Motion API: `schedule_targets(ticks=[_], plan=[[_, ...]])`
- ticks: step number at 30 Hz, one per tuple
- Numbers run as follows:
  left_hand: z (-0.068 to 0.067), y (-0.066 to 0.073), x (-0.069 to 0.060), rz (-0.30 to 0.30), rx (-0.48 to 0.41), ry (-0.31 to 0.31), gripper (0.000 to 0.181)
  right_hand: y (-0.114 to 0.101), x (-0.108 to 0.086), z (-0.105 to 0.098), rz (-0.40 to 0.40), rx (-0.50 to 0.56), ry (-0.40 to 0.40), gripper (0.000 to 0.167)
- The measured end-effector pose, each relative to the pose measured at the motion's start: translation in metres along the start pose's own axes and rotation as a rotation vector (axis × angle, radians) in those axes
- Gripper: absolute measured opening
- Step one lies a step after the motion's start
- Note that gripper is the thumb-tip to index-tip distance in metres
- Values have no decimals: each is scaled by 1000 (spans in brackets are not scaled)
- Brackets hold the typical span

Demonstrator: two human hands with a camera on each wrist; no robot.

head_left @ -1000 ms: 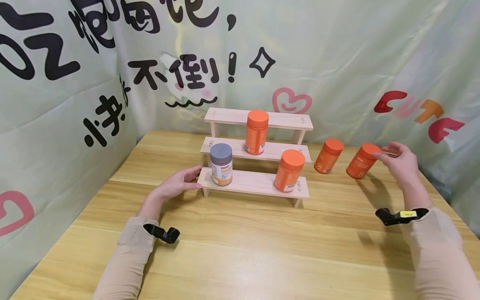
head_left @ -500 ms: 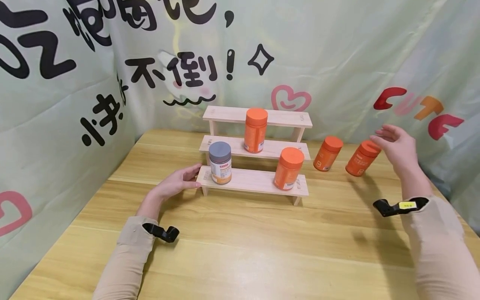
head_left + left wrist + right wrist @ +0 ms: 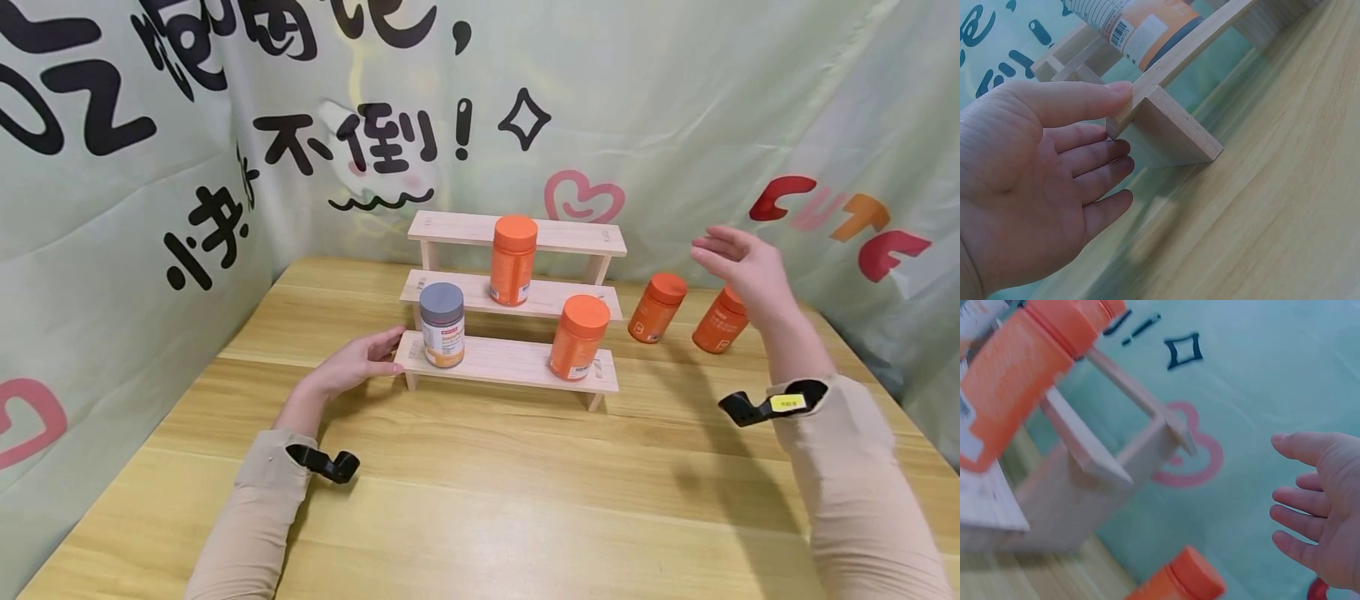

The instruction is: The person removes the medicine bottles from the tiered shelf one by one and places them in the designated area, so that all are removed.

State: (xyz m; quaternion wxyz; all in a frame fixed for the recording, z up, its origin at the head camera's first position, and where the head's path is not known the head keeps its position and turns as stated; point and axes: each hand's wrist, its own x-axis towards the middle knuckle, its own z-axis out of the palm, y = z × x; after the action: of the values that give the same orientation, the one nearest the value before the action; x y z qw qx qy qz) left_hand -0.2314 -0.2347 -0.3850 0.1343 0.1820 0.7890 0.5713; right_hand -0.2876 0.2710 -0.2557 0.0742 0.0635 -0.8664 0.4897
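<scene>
My left hand [image 3: 348,367] pinches the left end of the bottom tier of a three-tier wooden display shelf [image 3: 498,364]. In the left wrist view its thumb lies on the board's top, the fingers beside and below the end. A grey-lidded jar [image 3: 442,327] stands on that tier near the hand, and an orange jar [image 3: 579,337] stands at its right end. Another orange jar [image 3: 513,262] is on the middle tier. My right hand [image 3: 753,279], holding nothing, hovers above two orange jars: one upright jar [image 3: 656,310] and a second jar [image 3: 720,325] whose lid it partly covers.
The shelf and jars are on a wooden table [image 3: 495,492]. A printed cloth backdrop [image 3: 660,100] hangs behind and to both sides, close to the table's back edge. Each wrist bears a black camera, such as the right-hand camera [image 3: 772,406].
My right hand has let go of the rightmost orange jar, then lifted and moved left over the table jars. My left hand has stayed on the shelf end.
</scene>
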Motion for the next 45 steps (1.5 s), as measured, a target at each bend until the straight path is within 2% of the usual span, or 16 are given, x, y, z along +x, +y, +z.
schedule_targets(ticks=[7,16,25,33,45], plan=[[0,-1,0,8,-16,-5,74,-29,6,23,-50,48,-36,66],[0,1,-1,11,-16,-11,73,-58,11,51,-93,62,-117,70],[0,1,0,4,-1,-5,75,-73,15,73,-170,105,-183,67],[0,1,-1,-4,-2,0,74,-90,12,95,-204,79,-256,65],[1,2,-1,10,-1,-9,74,-102,17,128,-181,38,-322,71]])
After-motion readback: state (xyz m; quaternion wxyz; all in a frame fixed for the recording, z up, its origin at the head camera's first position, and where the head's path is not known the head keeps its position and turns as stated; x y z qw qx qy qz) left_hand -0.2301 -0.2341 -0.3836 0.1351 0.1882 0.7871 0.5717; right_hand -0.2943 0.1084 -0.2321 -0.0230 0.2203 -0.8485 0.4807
